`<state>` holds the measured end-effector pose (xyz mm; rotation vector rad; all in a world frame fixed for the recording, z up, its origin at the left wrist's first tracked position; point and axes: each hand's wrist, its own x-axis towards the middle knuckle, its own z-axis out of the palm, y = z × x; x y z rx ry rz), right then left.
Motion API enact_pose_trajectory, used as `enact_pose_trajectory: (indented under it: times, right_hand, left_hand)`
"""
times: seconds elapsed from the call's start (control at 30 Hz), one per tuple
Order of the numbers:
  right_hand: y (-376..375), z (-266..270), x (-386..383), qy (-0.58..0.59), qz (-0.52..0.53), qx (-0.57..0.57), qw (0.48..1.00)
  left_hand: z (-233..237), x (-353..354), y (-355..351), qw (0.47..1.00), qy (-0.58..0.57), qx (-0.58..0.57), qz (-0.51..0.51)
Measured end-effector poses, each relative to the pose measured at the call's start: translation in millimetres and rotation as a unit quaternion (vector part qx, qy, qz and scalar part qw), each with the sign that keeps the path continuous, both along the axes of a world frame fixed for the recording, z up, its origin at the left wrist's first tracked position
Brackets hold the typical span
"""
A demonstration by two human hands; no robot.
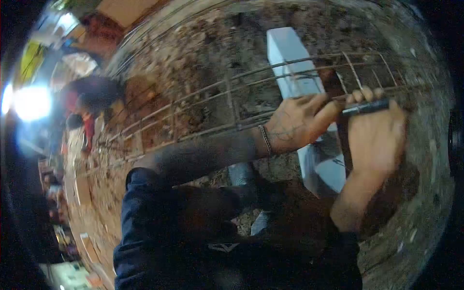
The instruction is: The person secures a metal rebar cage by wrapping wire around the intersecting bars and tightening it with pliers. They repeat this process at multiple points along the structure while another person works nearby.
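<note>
A long cage of thin steel rebar [203, 98] runs across the view, with cross ties along it. My left hand [297, 121], a beaded bracelet on its wrist, is closed over the cage's near bar; its fingertips are partly hidden. Close beside it, my right hand [374, 137] is blurred by motion and closed round a tool with a dark handle [372, 106]. The tool's metal shaft points toward my left fingers, and its tip is hidden. Below the cage and my hands lies a long white block-like piece [290, 43].
Rough soil [193, 48] with stones surrounds the cage. A dark hollow lies under my right forearm. At the far left, a bright lamp [31, 104] glares near several people, one in a red garment [89, 130]. Pale blocks [83, 189] lie on the ground at left.
</note>
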<state>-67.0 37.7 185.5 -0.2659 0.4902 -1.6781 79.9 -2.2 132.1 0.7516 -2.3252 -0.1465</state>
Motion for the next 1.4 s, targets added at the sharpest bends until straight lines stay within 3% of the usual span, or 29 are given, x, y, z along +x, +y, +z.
enact_pose_trajectory:
  times: [0.07,0.1,0.17,0.2,0.33,0.4,0.5,0.53,0.57,0.63,0.67,0.73,0.77,0.83,0.87,0.9,0.93,1.0,1.03,1.07,1.1,1.17,1.2,1.3,1.33,1.4]
  right_hand:
    - [22.0,-6.9,5.7,0.068,-0.052,0.024,0.996]
    - [31.8,-17.0,7.6,0.059,-0.032,0.018,0.998]
    - [50.7,-58.2,11.0,0.348,-0.113,0.082,0.927]
    - [52.7,-69.3,19.9,0.422,-0.152,0.043,0.893]
    - [63.0,-51.2,33.6,0.359,-0.122,0.087,0.921]
    - [59.9,-69.4,30.1,0.302,-0.066,0.072,0.948]
    - [66.1,-101.5,43.9,0.214,-0.005,0.02,0.977]
    - [73.5,-106.9,45.8,0.168,0.037,0.064,0.983]
    - [80.6,-113.2,47.3,0.123,0.076,0.113,0.983]
    - [85.8,-141.3,59.9,0.166,0.109,0.192,0.961]
    - [86.4,-161.3,66.7,0.19,0.132,0.207,0.95]
    - [83.7,-188.3,85.9,0.269,0.19,0.23,0.916]
    - [85.2,-204.3,92.9,0.277,0.187,0.234,0.913]
    - [89.8,-240.3,109.5,0.301,0.235,0.226,0.896]
    - [82.9,-265.7,116.7,0.306,0.241,0.224,0.894]
    - [69.6,-291.4,122.0,0.509,0.165,0.095,0.84]
    - [61.8,-303.1,127.3,0.675,0.075,-0.04,0.733]
    - [72.6,-230.4,133.6,0.697,0.017,-0.077,0.713]
    - [79.3,-197.7,133.5,0.718,-0.039,-0.107,0.687]
    - [80.2,-190.2,131.6,0.724,-0.105,-0.19,0.655]
    - [83.4,-182.1,127.8,0.732,-0.114,-0.179,0.648]
    - [91.7,-162.7,119.7,0.687,-0.089,-0.283,0.663]
    - [96.1,-147.7,116.9,0.66,-0.048,-0.269,0.7]
    - [95.2,-128.3,110.4,0.68,-0.028,-0.317,0.661]
    - [94.1,-125.0,114.6,0.652,-0.061,-0.319,0.685]
    - [92.4,-130.2,115.7,0.648,-0.069,-0.327,0.685]
  left_hand:
    - [1.9,18.2,9.3,0.994,0.012,0.037,-0.106]
    - [3.2,29.8,18.9,0.996,0.003,0.033,-0.085]
    - [-4.1,48.0,50.3,0.992,-0.044,0.102,-0.062]
    - [-13.7,55.5,60.4,0.994,-0.01,0.094,-0.052]
    - [-32.3,93.7,89.7,0.99,-0.044,0.133,-0.033]
    - [-51.5,100.7,106.8,0.927,-0.118,0.348,0.07]
    - [-77.9,113.6,129.9,0.946,-0.095,0.309,0.023]
    - [-83.6,118.7,135.2,0.976,-0.051,0.213,-0.004]
    - [-87.7,129.5,136.4,0.974,-0.047,0.219,-0.014]
    - [-98.7,162.2,135.0,0.924,-0.11,0.352,0.098]
    - [-100.2,179.6,134.5,0.81,0.074,0.543,0.211]
    - [-101.2,192.9,127.1,0.613,0.248,0.69,0.294]
    - [-92.7,191.3,124.9,0.755,0.275,0.548,0.233]
    - [-60.9,183.7,126.2,0.858,0.297,0.382,0.17]
    - [-37.0,170.1,123.5,0.781,0.418,0.422,0.195]
    - [-26.9,162.1,118.0,0.736,0.474,0.438,0.205]
    - [-16.7,154.1,112.3,0.688,0.531,0.446,0.215]
    - [-12.6,145.1,97.7,0.488,0.706,0.478,0.187]
    - [-15.4,144.6,95.8,0.486,0.704,0.486,0.179]
    - [-21.8,141.5,94.6,0.44,0.733,0.507,0.109]
    - [-27.5,136.5,92.9,0.389,0.756,0.525,0.037]
    - [-35.6,127.0,94.3,0.363,0.752,0.55,0.016]
    - [-39.8,122.9,95.6,0.343,0.754,0.56,0.006]
    - [-52.2,115.1,94.7,0.326,0.752,0.572,-0.002]
    - [-53.4,113.0,94.3,0.325,0.752,0.573,-0.006]
    - [-53.6,109.9,97.1,0.267,0.751,0.604,-0.003]
